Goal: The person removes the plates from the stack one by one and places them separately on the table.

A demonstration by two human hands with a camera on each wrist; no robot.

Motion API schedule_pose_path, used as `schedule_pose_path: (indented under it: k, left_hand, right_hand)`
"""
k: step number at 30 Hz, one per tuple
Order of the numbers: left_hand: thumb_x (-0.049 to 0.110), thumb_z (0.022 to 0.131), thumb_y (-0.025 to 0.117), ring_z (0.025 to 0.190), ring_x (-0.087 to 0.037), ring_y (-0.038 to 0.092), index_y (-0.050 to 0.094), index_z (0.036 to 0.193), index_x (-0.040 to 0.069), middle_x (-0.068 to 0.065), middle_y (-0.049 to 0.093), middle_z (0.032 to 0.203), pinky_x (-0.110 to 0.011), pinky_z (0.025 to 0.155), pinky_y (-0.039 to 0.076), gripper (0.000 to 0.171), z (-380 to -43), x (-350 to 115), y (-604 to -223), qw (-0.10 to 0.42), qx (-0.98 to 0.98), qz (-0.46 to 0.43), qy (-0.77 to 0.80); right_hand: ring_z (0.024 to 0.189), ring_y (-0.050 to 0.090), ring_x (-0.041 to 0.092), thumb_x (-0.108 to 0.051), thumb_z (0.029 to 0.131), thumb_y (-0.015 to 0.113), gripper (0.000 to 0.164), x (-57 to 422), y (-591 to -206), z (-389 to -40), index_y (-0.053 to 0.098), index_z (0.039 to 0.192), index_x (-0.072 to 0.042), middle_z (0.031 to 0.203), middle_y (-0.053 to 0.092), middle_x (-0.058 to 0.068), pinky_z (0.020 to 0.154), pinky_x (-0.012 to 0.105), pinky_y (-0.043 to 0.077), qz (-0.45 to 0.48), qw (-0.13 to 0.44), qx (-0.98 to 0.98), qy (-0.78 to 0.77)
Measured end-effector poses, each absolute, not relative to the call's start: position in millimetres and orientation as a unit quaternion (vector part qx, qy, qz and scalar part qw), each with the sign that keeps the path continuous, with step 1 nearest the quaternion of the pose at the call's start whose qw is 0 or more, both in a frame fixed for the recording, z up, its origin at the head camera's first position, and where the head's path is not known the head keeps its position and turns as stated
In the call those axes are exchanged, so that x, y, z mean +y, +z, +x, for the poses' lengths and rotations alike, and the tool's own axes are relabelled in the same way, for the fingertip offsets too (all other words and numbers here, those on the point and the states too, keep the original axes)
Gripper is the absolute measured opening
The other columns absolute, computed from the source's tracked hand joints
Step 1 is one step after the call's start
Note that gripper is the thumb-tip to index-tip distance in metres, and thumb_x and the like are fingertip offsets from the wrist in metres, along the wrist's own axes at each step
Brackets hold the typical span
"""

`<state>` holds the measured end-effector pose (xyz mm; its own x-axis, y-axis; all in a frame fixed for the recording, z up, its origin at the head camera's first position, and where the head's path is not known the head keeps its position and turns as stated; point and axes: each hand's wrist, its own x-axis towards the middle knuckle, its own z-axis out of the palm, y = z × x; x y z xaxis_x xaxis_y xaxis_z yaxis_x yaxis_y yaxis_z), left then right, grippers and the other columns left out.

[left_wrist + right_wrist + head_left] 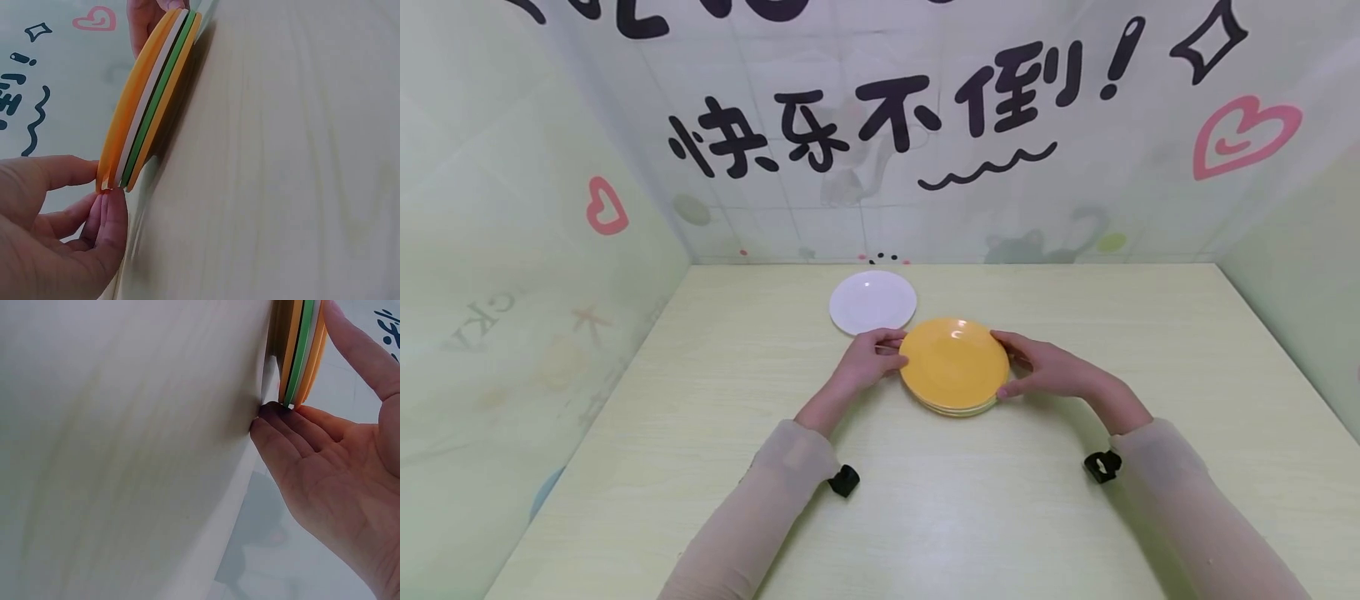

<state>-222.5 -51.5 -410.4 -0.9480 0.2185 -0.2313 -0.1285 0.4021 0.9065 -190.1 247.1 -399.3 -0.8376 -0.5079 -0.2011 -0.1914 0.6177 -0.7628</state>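
Observation:
A stack of plates [954,364] lies between my two hands, with a glossy yellow-orange plate on top. Edge-on in the left wrist view, a pale plate [152,87], a green plate [160,94] and another orange plate [170,87] show beneath the top orange plate [129,106]. My left hand [871,360] grips the stack's left rim, thumb and fingers at its edge. On the opposite side, my right hand [1051,367] holds the right rim, its thumb at the near edge and fingers farther back. Whether the stack touches the table cannot be told.
A white plate [872,302] lies flat behind the stack, slightly left, close to the back wall. The pale wooden table [955,508] is bordered by printed cloth walls [865,217] at the back and both sides.

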Motion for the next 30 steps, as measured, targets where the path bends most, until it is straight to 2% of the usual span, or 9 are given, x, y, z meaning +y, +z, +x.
schedule_pose_path:
  k: [6, 12, 30]
  left_hand:
    - [-0.004, 0.089, 0.066, 0.107, -0.025, 0.065, 0.058, 0.134, 0.001, -0.016, 0.06, 0.126, -0.031, 0.082, 0.063, 0.046, -223, -55, -410, 0.173, 0.781, 0.012, 0.601]
    - [-0.003, 0.09, 0.064, 0.097, -0.019, 0.065, 0.055, 0.136, 0.003, -0.014, 0.057, 0.128, -0.03, 0.075, 0.064, 0.047, -223, -61, -409, 0.189, 0.748, 0.014, 0.635]
    - [-0.003, 0.091, 0.063, 0.098, -0.018, 0.063, 0.052, 0.139, 0.006, -0.013, 0.057, 0.132, -0.029, 0.077, 0.064, 0.05, -224, -78, -401, 0.181, 0.724, -0.01, 0.665]
  right_hand:
    - [0.147, 0.029, 0.046, -0.028, 0.086, 0.079, 0.098, 248, -400, -190, 0.018, 0.155, 0.006, 0.161, 0.025, 0.026, 0.121, 0.059, 0.029, -0.202, 0.202, 0.872, -0.397]
    - [0.146, 0.031, 0.046, -0.029, 0.086, 0.079, 0.097, 248, -400, -191, 0.02, 0.155, 0.006, 0.16, 0.028, 0.026, 0.12, 0.059, 0.03, -0.207, 0.197, 0.874, -0.393]
    - [0.146, 0.032, 0.045, -0.031, 0.086, 0.079, 0.098, 247, -401, -191, 0.021, 0.155, 0.006, 0.16, 0.028, 0.026, 0.121, 0.059, 0.029, -0.2, 0.195, 0.883, -0.378]
